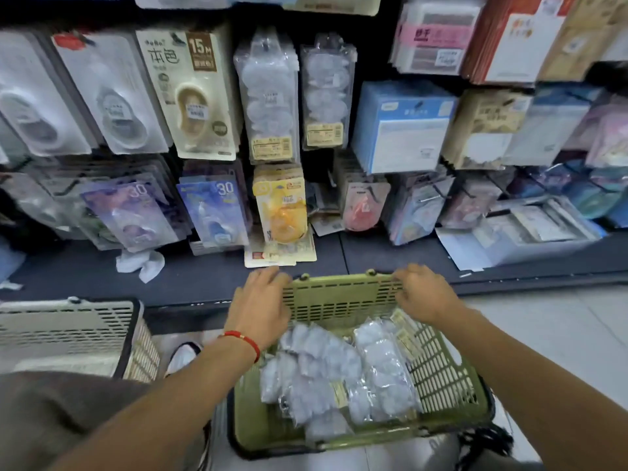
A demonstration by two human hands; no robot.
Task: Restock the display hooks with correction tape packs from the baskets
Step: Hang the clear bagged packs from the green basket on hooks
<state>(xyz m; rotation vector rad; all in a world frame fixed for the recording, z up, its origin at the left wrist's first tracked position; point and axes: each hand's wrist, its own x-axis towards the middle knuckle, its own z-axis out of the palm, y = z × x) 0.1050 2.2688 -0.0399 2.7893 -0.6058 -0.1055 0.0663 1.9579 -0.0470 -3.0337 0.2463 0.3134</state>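
Both forearms reach in from the lower frame. Left hand (263, 307) and right hand (423, 294) curl their fingers over the far rim of the green basket (441, 375), grasping it. Clear correction tape packs (339, 372) lie heaped inside at lower centre: probably light, slick and crinkly, best pinched by the stiff card header. Matching packs on display hooks (268, 96) hang upper centre; a beige basket (68, 331) sits at left.

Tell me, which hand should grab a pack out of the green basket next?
Probably the left hand. Both hands hold the far rim of the green plastic basket, but the left rests just above the clear bagged correction tape packs; the right hand sits further toward the far corner.
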